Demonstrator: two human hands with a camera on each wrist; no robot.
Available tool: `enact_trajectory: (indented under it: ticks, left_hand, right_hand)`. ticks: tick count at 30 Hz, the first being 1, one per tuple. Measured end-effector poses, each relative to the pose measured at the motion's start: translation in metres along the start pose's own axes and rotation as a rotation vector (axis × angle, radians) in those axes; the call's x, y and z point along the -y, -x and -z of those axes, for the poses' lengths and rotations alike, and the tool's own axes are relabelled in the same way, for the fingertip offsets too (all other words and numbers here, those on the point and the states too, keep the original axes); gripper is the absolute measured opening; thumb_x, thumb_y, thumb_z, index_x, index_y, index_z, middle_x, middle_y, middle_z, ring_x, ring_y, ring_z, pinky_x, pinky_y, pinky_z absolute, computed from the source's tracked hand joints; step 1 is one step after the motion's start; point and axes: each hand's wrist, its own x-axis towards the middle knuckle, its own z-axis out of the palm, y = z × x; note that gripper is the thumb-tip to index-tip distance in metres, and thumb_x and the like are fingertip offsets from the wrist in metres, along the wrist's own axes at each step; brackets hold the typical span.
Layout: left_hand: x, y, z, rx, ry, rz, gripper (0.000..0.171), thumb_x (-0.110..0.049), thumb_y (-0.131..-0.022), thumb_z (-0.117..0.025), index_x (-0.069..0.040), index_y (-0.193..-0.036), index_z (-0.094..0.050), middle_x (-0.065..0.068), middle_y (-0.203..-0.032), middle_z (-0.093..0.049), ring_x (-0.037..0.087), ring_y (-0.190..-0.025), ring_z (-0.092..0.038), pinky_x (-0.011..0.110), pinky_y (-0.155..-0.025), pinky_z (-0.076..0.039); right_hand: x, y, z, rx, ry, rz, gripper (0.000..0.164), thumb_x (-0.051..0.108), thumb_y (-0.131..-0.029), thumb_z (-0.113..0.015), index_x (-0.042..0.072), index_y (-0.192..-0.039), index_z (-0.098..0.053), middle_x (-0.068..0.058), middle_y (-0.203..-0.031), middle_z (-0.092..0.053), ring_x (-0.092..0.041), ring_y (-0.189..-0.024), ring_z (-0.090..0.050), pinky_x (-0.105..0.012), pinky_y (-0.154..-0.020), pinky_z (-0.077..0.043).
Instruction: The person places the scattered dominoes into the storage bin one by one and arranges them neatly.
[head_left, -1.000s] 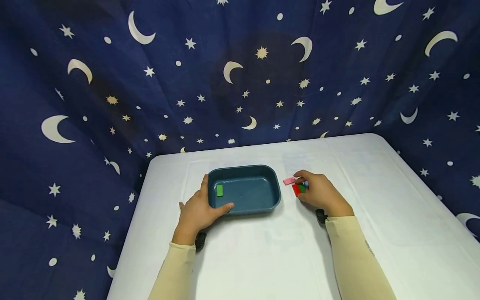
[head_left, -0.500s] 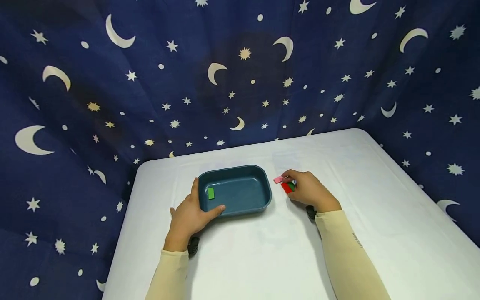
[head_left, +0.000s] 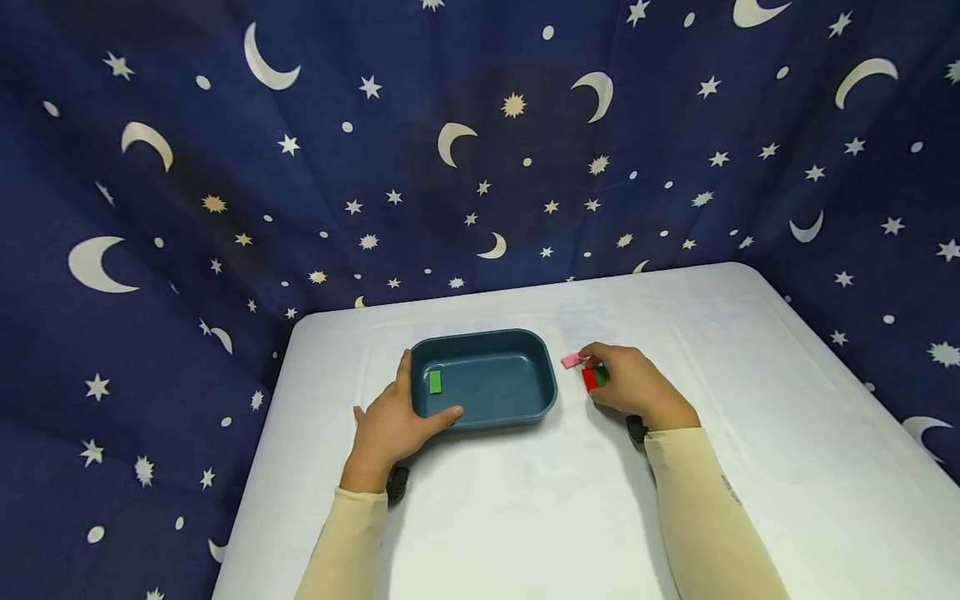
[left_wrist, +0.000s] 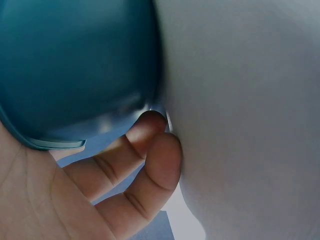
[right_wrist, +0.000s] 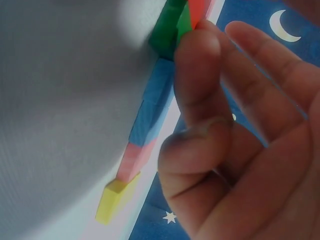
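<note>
A teal plastic tray (head_left: 495, 383) stands on the white table with one bright green block (head_left: 435, 382) lying inside at its left. My left hand (head_left: 396, 429) grips the tray's left end, thumb over the near rim and fingertips curled under the outer wall in the left wrist view. Right of the tray, my right hand (head_left: 641, 387) pinches a dark green block (head_left: 600, 376), partly hidden by the fingers. Against it sits a red block (head_left: 588, 381), and a pink block (head_left: 572, 361) lies by the index fingertip.
In the right wrist view a row of small blocks runs on along the table: blue blocks (right_wrist: 145, 122), another pink block (right_wrist: 134, 162) and a yellow block (right_wrist: 114, 197). A navy curtain (head_left: 480, 150) with moons and stars hangs behind the white tabletop (head_left: 525, 517).
The head view swings left and back. The right hand's fingers draw slightly closer around the red and dark green blocks, hiding the blue seen earlier. The left hand and tray stay put.
</note>
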Motion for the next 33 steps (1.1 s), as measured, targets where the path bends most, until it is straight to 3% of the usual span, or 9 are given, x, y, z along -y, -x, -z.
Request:
enact_trajectory:
  ticks: [25,33]
  left_hand:
    - [0.0034,0.0017,-0.0055,0.010,0.011,0.023,0.143,-0.107,-0.064,-0.050,-0.027,-0.172,-0.002,0.013,-0.151,-0.058,0.033,-0.128,-0.064,0.093,-0.100,-0.018]
    - [0.0024,-0.0049,0.0003,-0.007,0.006,0.006,0.141,-0.107,-0.065,-0.049,-0.029,-0.172,-0.002,0.010,-0.155,-0.054,0.033,-0.130,-0.062,0.092,-0.100,-0.019]
  right_hand:
    - [-0.0001,0.0025,-0.0011,-0.004,-0.020,-0.004,0.058,0.010,-0.078,-0.082,0.011,-0.135,-0.067,-0.008,-0.116,-0.075,-0.030,-0.103,-0.065,-0.053,-0.092,-0.053]
    - [0.0056,-0.0007,0.0035,-0.048,-0.071,0.004,0.060,0.013,-0.081,-0.086,0.012,-0.137,-0.066,-0.008,-0.115,-0.073,-0.023,-0.070,-0.056,-0.038,-0.064,-0.050]
